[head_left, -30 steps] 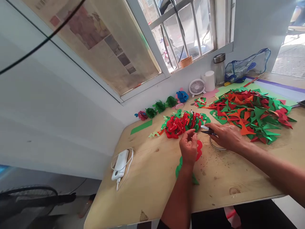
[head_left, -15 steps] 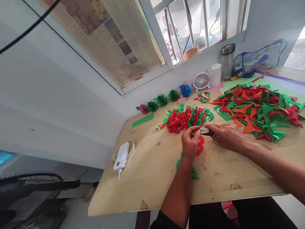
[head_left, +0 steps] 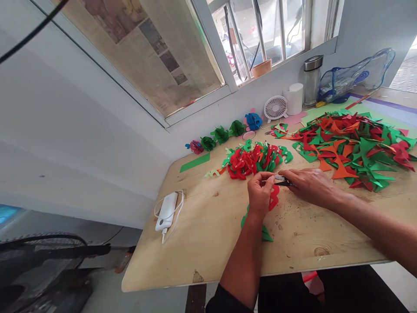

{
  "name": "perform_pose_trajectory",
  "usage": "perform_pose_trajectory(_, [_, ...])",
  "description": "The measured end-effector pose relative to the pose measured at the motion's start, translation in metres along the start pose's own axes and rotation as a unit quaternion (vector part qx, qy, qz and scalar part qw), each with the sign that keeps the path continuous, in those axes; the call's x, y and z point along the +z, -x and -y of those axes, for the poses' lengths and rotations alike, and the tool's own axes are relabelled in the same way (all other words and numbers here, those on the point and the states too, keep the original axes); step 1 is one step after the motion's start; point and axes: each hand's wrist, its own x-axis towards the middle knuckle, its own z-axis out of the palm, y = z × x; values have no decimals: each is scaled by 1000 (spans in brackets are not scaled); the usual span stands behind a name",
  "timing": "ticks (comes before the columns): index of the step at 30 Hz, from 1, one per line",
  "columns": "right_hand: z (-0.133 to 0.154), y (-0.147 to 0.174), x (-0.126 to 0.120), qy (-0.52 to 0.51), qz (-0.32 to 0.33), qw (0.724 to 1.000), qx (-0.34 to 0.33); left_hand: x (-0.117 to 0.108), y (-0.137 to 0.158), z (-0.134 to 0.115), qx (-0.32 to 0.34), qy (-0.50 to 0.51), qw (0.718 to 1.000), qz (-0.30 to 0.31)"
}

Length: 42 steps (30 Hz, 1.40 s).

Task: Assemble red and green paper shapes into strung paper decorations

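My right hand [head_left: 306,182] is closed around a small black-and-silver tool [head_left: 284,181] with two narrow arms; its exact kind is too small to make out. The tool's tip points left and meets the fingertips of my left hand [head_left: 259,191]. Thumb and forefinger of my left hand are pinched together, and what lies between them is hidden. Just under that hand, a red paper cutout [head_left: 274,198] lies on the table. Green paper [head_left: 267,234] shows from behind my left forearm. Beyond my hands sits a pile of red and green paper cutouts [head_left: 243,163] with small white spots.
A large heap of red, orange and green paper scraps [head_left: 361,152] covers the right side of the wooden table [head_left: 202,226]. A white power bank [head_left: 167,211] with cable lies left. Along the wall stand paper ornaments [head_left: 221,135], a small fan [head_left: 275,108] and a glass bottle [head_left: 312,84].
The tool's two arms look slightly closer together than before. Both hands stay in nearly the same place, and the view has shifted a little.
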Motion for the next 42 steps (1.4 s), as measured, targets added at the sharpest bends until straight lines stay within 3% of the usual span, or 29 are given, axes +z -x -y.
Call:
perform_pose_trajectory(13, [-1,1,2,-5,-3,1000,-3,2,-1,5,-20,32,999,-32])
perform_pose_trajectory(19, [-1,1,1,2,5,1000,12,6,0,-6,-72,102,991,-48])
perform_pose_trajectory(23, [-1,1,0,15,12,1000,14,4,0,-15,-70,112,989,-63])
perform_pose_trajectory(42, [-12,-4,-8,35,177,974,134,7,2,-11,-63,109,989,-74])
